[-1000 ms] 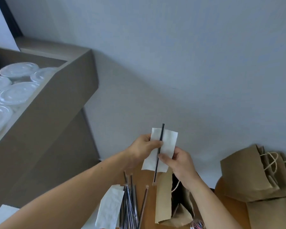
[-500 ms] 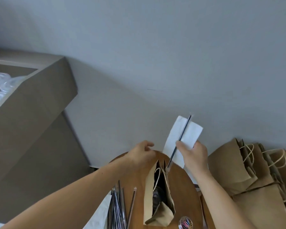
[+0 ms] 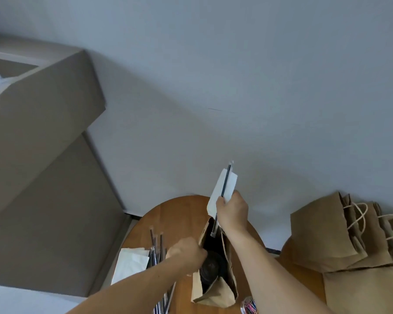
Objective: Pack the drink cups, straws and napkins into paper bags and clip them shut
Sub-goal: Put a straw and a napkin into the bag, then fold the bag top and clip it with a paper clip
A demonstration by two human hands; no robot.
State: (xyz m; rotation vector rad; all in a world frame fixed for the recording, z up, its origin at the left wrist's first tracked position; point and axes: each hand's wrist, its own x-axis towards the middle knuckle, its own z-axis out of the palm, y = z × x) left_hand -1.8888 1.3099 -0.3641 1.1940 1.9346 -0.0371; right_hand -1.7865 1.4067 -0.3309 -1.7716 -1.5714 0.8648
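Note:
An open brown paper bag (image 3: 222, 291) stands on the round wooden table (image 3: 182, 214), with a dark lidded drink cup (image 3: 211, 267) inside it. My right hand (image 3: 233, 213) holds a white napkin (image 3: 224, 189) and a black wrapped straw (image 3: 225, 182) together above the bag's mouth; the straw's lower end dips into the opening. My left hand (image 3: 187, 251) grips the bag's left rim and holds it open.
Several wrapped straws (image 3: 157, 248) and a stack of white napkins (image 3: 131, 261) lie left of the bag. A pile of flat paper bags (image 3: 340, 236) sits to the right. A tub of coloured clips (image 3: 249, 305) is at the bottom. A large cardboard box (image 3: 43, 114) with clear lids stands at left.
My right hand has brought the napkin and straw over the bag and lowered the straw tip into it. My left hand let go of the napkin and took the bag's rim.

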